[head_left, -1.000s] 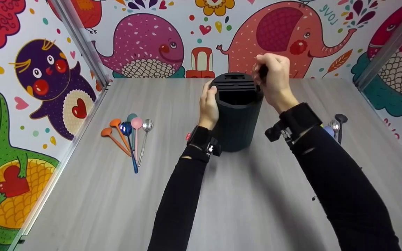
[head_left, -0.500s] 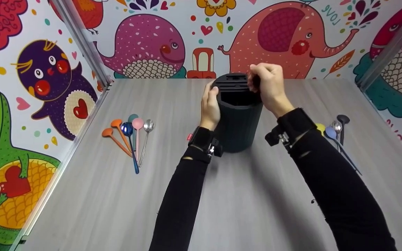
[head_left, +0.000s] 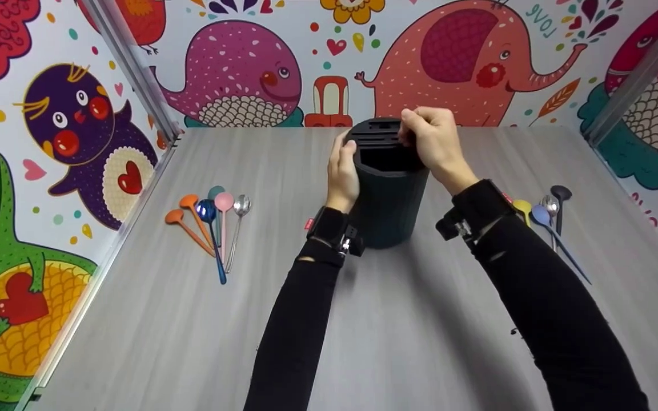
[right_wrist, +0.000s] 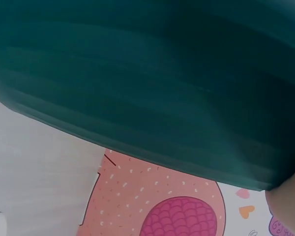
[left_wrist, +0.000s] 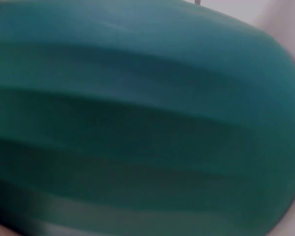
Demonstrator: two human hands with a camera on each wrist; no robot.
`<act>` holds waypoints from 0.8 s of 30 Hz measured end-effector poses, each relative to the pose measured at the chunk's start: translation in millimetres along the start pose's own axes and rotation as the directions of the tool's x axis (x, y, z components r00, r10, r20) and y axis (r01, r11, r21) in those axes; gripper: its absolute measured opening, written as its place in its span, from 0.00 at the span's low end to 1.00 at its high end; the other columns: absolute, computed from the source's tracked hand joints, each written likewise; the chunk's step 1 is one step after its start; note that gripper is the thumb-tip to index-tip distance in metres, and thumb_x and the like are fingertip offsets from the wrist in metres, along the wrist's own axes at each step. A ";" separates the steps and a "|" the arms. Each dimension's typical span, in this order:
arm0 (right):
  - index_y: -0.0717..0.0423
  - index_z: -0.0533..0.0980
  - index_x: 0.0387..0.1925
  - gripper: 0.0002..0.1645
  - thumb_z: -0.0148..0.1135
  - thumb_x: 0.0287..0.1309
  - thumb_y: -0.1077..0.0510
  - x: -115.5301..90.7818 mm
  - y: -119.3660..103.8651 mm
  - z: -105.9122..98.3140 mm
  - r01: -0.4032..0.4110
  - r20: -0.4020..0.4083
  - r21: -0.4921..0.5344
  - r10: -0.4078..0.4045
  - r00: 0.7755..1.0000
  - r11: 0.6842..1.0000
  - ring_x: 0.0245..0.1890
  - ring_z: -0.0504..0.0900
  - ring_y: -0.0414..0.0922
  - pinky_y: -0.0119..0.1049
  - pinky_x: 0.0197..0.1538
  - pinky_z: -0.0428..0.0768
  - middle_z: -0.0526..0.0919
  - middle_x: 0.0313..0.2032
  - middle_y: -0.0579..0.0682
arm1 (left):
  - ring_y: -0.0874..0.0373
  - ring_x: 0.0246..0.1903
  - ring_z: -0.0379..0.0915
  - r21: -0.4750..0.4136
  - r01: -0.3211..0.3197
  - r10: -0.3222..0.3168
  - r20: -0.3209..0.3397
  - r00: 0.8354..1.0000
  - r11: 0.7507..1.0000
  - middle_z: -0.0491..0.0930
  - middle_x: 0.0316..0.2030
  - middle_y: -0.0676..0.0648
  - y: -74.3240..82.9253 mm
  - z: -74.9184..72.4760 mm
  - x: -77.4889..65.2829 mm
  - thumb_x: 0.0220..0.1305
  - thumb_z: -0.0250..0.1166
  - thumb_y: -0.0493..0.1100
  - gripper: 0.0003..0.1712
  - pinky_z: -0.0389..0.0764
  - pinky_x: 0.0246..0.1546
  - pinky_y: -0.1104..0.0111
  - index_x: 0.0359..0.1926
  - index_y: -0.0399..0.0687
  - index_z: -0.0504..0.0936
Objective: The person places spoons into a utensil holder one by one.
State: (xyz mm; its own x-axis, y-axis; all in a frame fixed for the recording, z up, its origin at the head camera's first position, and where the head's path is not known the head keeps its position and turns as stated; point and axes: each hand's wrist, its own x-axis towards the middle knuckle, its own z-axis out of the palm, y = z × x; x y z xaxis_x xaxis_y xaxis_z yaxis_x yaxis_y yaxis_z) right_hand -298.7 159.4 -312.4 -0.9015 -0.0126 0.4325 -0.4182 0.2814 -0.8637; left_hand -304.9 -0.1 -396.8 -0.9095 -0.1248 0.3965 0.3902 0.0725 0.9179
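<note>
A dark green ribbed utensil holder (head_left: pixel 390 211) stands upright on the table, its black slotted top (head_left: pixel 376 138) at the back and a wide opening at the front. My left hand (head_left: pixel 343 174) grips its left side near the rim. Over the right of the opening, my right hand (head_left: pixel 434 140) has curled fingers round something small and black, mostly hidden by the hand. The ribbed wall of the holder (left_wrist: pixel 137 132) fills most of the left wrist view. In the right wrist view, the same holder (right_wrist: pixel 137 93) hides the fingers.
Several spoons, including a pink spoon (head_left: pixel 224 202) and a blue spoon (head_left: pixel 206 212), lie fanned on the left. Several more lie by my right forearm, among them a yellow spoon (head_left: pixel 522 209) and a dark grey spoon (head_left: pixel 561 194). Printed panels (head_left: pixel 237 74) wall the table.
My right hand has moved left and slightly down, from beside the rim to over the opening. The left hand and the holder stay put. More of the right-hand spoons shows.
</note>
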 end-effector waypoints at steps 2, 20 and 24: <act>0.55 0.77 0.16 0.23 0.54 0.69 0.58 0.5 0.8 -0.3 0.009 -0.007 -0.012 -0.009 1.000 1.000 0.26 0.76 0.40 0.31 0.38 0.75 0.77 0.19 0.41 | 0.52 0.65 0.70 -0.001 -0.003 0.003 -0.002 1.000 1.000 0.75 0.64 0.41 0.0 -0.9 0.1 0.73 0.38 0.47 0.29 0.67 0.69 0.64 0.66 0.40 0.71; 0.64 0.84 0.39 0.13 0.61 0.67 0.58 -5.8 18.2 -21.3 0.035 -0.023 0.332 -0.029 0.999 0.943 0.35 0.85 0.44 0.29 0.42 0.81 0.88 0.35 0.53 | 0.52 0.66 0.68 -0.003 -0.003 0.003 0.000 1.000 1.000 0.74 0.65 0.41 0.2 0.9 -1.7 0.73 0.38 0.47 0.29 0.66 0.70 0.63 0.67 0.41 0.71; 0.61 0.85 0.42 0.14 0.59 0.68 0.56 -5.4 19.6 -20.6 0.031 -0.022 0.320 -0.025 0.999 0.947 0.41 0.86 0.46 0.29 0.46 0.82 0.89 0.40 0.56 | 0.52 0.66 0.69 -0.013 -0.008 0.008 -0.004 1.000 1.000 0.75 0.64 0.42 -0.5 1.1 -1.1 0.72 0.38 0.48 0.30 0.66 0.69 0.64 0.66 0.41 0.71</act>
State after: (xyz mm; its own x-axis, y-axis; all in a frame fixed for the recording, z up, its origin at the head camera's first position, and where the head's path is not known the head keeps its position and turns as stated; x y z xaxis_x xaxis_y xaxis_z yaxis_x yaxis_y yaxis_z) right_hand -299.7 184.8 -326.3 -0.8881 0.0010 0.4597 -0.4594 -0.0409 -0.8873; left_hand -304.3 1.1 -397.8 -0.9059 -0.1282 0.4035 0.3989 0.0609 0.9150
